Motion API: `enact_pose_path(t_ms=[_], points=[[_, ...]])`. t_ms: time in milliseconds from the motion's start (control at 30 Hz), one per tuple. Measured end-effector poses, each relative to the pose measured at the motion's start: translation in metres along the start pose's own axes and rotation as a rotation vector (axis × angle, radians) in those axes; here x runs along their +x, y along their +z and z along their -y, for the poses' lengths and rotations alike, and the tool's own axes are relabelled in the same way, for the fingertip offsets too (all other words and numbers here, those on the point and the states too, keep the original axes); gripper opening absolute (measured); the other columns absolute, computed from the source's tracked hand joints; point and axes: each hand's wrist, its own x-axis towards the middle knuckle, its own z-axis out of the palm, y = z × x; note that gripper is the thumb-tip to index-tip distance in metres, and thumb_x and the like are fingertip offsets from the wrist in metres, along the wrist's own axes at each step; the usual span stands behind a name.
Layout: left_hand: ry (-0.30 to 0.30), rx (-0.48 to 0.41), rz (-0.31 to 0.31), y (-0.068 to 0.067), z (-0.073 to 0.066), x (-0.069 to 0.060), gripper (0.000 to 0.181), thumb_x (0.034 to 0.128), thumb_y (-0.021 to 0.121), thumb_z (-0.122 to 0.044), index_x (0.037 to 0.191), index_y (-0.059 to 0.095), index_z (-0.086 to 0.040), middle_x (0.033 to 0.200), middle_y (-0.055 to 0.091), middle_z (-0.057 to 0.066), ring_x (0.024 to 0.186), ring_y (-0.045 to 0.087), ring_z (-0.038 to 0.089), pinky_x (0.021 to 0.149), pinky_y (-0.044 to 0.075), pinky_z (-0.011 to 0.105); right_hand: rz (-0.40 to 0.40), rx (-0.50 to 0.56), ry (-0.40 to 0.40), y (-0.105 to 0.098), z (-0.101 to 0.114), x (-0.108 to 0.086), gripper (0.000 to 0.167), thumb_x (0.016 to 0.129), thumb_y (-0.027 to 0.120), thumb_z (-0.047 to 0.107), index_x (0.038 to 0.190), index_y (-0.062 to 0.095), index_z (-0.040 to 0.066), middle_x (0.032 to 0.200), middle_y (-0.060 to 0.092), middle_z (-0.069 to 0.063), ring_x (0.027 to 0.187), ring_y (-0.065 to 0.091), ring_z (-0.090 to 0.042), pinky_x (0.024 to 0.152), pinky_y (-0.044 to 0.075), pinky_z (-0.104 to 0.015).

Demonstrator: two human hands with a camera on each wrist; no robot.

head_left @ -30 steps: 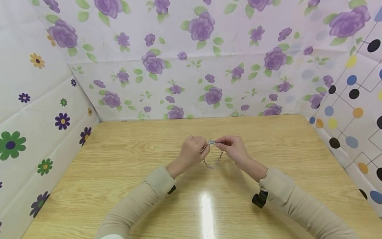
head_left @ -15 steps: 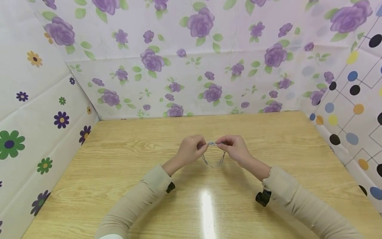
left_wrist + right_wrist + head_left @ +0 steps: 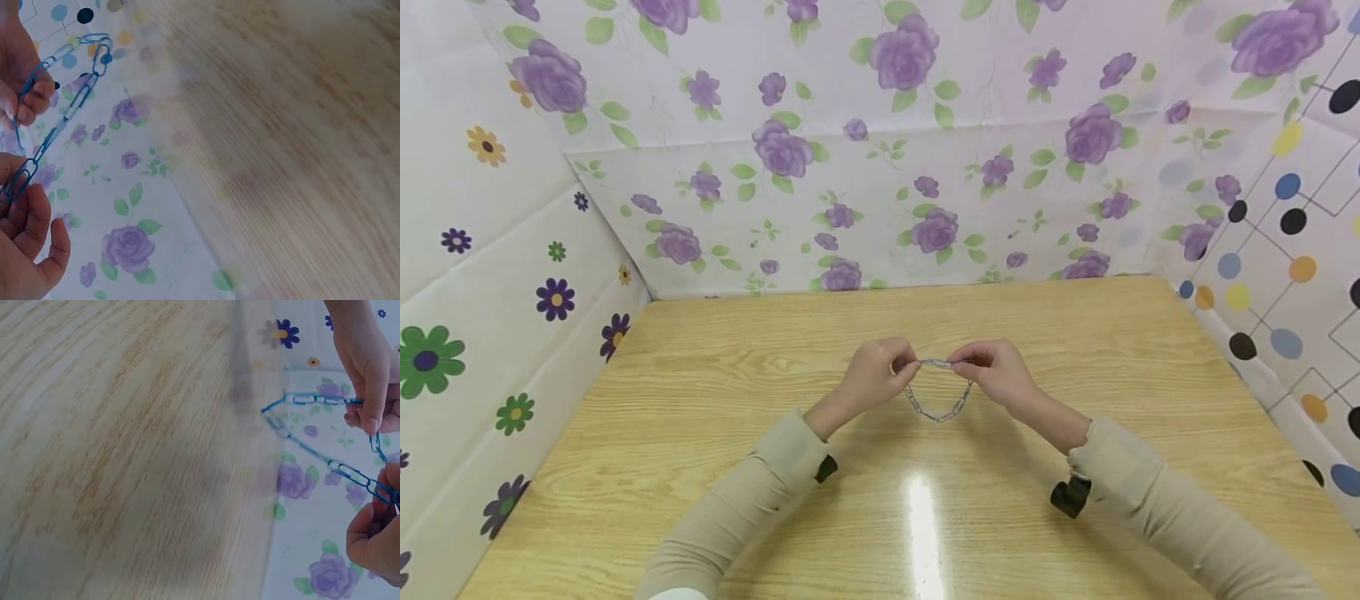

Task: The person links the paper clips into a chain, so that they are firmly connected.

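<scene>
A closed-looking loop of blue paper clips linked into a chain (image 3: pixel 939 418) hangs above the wooden table, held between both hands. On its left side my left hand (image 3: pixel 876 371) pinches it between thumb and fingertips. My right hand (image 3: pixel 997 375) pinches the other side, and a short stretch of clips runs straight between the two hands. Below, the rest sags in a curve. Single links of the paper clip chain (image 3: pixel 80 99) show clearly in the left wrist view. Fingers hide the clips where each hand grips.
The wooden table (image 3: pixel 760 517) spreads around both arms, with a bright reflection near its front. Behind it stands a flower-patterned backdrop (image 3: pixel 850 183). Patterned sheets also flank the left and right sides. Dark wrist cameras sit under both sleeves.
My hands have moved slightly apart. The stretch of clips between them has lengthened and straightened, and the loop hangs wider. Both hands keep their pinch.
</scene>
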Motion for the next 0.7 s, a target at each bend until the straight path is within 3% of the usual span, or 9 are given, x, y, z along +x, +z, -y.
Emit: enact_pose_path(t_ms=[67,233,400,500,700], points=[[-0.002,-0.005,0.007,-0.001,0.000,0.000,0.011,0.0792,0.066,-0.002,0.071,0.060,-0.005,0.061,0.054,0.000,0.054,0.047,0.009,0.051,0.039,0.018,-0.003,-0.001,0.004,-0.002,-0.002,-0.001,0.013,0.086,0.060,0.003,0.095,0.067,-0.003,0.091,0.064,-0.012,0.084,0.058,-0.033,0.067,0.048,-0.034],[-0.005,-0.043,0.018,-0.006,0.000,-0.001,0.009,0.0824,0.065,-0.004,0.074,0.062,-0.006,0.065,0.056,0.000,0.058,0.050,0.009,0.054,0.043,0.023,0.000,-0.013,0.000,-0.008,-0.004,-0.005,0.017,0.087,0.061,0.009,0.098,0.067,-0.002,0.094,0.064,-0.013,0.083,0.059,-0.027,0.067,0.049,-0.033],[-0.061,-0.109,0.025,-0.012,-0.001,-0.004,0.006,0.0836,0.064,-0.004,0.078,0.064,-0.004,0.071,0.061,0.003,0.064,0.054,0.011,0.060,0.045,0.022,-0.005,-0.067,-0.014,-0.016,-0.006,-0.007,0.016,0.086,0.062,0.011,0.097,0.067,-0.001,0.093,0.064,-0.013,0.073,0.057,-0.016,0.060,0.047,-0.032],[-0.160,-0.216,0.069,-0.015,-0.001,-0.005,0.005,0.0852,0.062,-0.003,0.083,0.066,-0.001,0.077,0.064,0.006,0.068,0.058,0.014,0.064,0.048,0.022,0.003,-0.101,-0.017,-0.020,-0.006,-0.008,0.014,0.087,0.062,0.009,0.095,0.066,-0.001,0.089,0.064,-0.013,0.069,0.054,-0.016,0.056,0.044,-0.028],[-0.430,-0.530,0.155,-0.017,-0.006,-0.008,0.011,0.0906,0.055,-0.007,0.091,0.062,0.001,0.080,0.063,0.013,0.073,0.063,0.026,0.062,0.048,0.024,0.044,-0.149,-0.043,-0.021,-0.004,-0.010,0.008,0.088,0.059,0.005,0.091,0.062,-0.001,0.083,0.061,-0.009,0.071,0.055,-0.019,0.058,0.044,-0.027]])
